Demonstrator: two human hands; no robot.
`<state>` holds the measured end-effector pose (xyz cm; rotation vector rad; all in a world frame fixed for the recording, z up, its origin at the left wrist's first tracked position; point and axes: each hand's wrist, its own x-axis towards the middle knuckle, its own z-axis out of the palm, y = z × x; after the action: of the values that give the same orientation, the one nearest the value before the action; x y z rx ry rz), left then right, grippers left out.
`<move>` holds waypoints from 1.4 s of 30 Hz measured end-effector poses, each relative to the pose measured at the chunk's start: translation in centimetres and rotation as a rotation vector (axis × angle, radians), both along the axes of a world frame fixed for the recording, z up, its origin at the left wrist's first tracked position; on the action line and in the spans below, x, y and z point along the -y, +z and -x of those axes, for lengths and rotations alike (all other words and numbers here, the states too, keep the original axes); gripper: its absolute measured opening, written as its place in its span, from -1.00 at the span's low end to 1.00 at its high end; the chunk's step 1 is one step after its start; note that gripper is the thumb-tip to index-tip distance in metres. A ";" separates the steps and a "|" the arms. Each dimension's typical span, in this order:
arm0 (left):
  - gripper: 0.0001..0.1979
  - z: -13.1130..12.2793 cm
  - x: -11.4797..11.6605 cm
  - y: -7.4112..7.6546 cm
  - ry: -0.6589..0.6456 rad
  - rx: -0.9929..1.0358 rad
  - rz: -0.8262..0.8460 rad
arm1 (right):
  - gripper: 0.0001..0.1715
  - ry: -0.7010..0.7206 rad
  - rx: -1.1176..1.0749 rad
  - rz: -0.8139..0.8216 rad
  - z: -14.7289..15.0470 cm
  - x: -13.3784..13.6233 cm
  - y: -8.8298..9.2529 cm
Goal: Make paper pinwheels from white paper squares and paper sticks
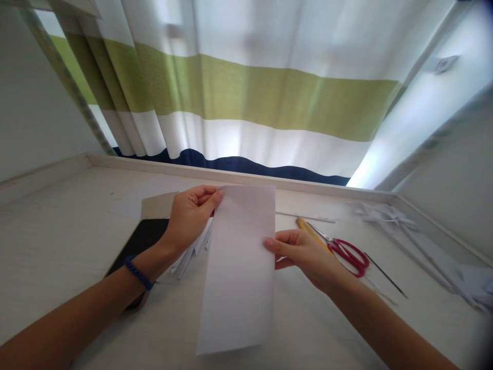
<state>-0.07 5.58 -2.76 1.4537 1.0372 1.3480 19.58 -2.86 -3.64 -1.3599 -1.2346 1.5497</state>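
A long white sheet of paper (242, 267) is held up in front of me, over the pale tabletop. My left hand (194, 213) pinches its upper left corner between thumb and fingers. On the right edge, a little above the middle, my right hand (296, 252) grips the same sheet, thumb in front and fingers behind. Behind my left wrist lies a dark phone-like object (133, 252). Thin rolled paper sticks (188, 259) lie between that object and the sheet, partly hidden. Close to my right hand are red-handled scissors (350, 255) and a yellow tool (314, 234), partly covered by the hand.
A thin black stick (386, 275) lies right of the scissors. Crumpled white paper pieces and strips (408, 241) are at the far right. A raised ledge (239, 174) borders the table's back, before a striped curtain (250, 92). A beige card (156, 205) lies behind the phone-like object.
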 end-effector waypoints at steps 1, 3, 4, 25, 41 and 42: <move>-0.79 0.0 -0.1 0.0 -0.005 0.012 0.002 | -0.64 0.017 0.007 0.006 0.0 0.0 0.1; -0.78 0.1 -0.2 0.0 -0.016 0.036 -0.001 | -0.64 0.029 0.016 0.005 0.2 0.0 0.2; -0.78 0.1 -0.3 0.0 -0.016 0.046 -0.006 | -0.64 0.020 0.018 -0.003 0.3 0.0 0.3; -0.76 0.1 -0.7 0.1 0.022 0.114 0.016 | -0.64 -0.170 0.153 -0.164 0.4 -0.4 -0.4; -0.79 0.0 -0.7 0.4 -0.005 0.162 0.055 | -0.80 -0.058 0.496 -0.328 0.1 -0.3 -0.8; -0.79 0.0 -0.8 0.4 -0.010 0.162 0.054 | -0.81 -0.070 0.526 -0.339 0.1 -0.2 -0.7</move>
<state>-0.08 6.34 -2.36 1.2860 0.9523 1.3952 19.47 -2.63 -4.31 -1.6067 -1.6525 0.8979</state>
